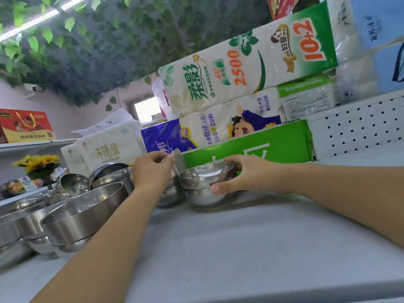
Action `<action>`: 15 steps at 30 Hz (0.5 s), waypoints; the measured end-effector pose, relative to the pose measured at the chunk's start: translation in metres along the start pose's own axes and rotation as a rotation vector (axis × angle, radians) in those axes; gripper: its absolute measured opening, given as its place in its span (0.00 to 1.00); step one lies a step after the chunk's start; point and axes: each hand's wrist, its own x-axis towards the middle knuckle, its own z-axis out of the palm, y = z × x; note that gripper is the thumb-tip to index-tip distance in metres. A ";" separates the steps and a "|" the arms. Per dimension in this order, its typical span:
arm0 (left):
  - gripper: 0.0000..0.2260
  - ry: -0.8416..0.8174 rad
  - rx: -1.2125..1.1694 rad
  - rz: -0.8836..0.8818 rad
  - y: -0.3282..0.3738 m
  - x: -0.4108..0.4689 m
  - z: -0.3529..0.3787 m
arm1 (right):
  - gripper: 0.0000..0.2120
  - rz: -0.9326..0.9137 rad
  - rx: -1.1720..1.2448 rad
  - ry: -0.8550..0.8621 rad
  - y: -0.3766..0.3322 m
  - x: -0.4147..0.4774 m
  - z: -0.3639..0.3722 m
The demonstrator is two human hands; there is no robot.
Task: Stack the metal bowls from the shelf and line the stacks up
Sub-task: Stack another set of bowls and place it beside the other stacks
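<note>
Handling: the short stack of round polished stainless-steel bowls [205,186] is judged light, rigid and slick. Nested rims may slide or clatter but should not break. It is best taken round the sides, thumb in front and fingers behind, low enough to catch the bottom bowl.

Appearance: mirror-bright, shallow, rims level, two or three nested.

Position: standing on the pale grey shelf [218,248], before a green carton [251,152].

Right hand [244,173] grip: curled round the stack, thumb on its front wall.

Left hand [153,171] grip: fingertips pinching a thin upright steel piece [178,162], probably a bowl on edge, though this is not certain.

Larger steel bowls [83,217] stand stacked at left.
</note>
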 end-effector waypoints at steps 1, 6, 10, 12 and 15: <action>0.06 0.003 -0.043 -0.018 0.000 0.000 0.000 | 0.64 0.002 0.002 0.002 0.000 0.000 0.000; 0.06 0.020 -0.261 -0.084 0.007 -0.003 -0.005 | 0.64 0.005 0.012 -0.002 -0.002 -0.001 0.001; 0.07 0.023 -0.318 -0.047 0.009 -0.004 -0.008 | 0.66 0.016 0.014 -0.015 0.001 0.002 0.001; 0.07 0.040 -0.325 0.032 0.009 -0.006 -0.010 | 0.64 0.011 0.014 -0.016 0.001 0.002 0.001; 0.05 0.027 -0.354 0.156 0.018 -0.009 -0.020 | 0.58 0.001 0.024 -0.022 0.000 0.002 0.001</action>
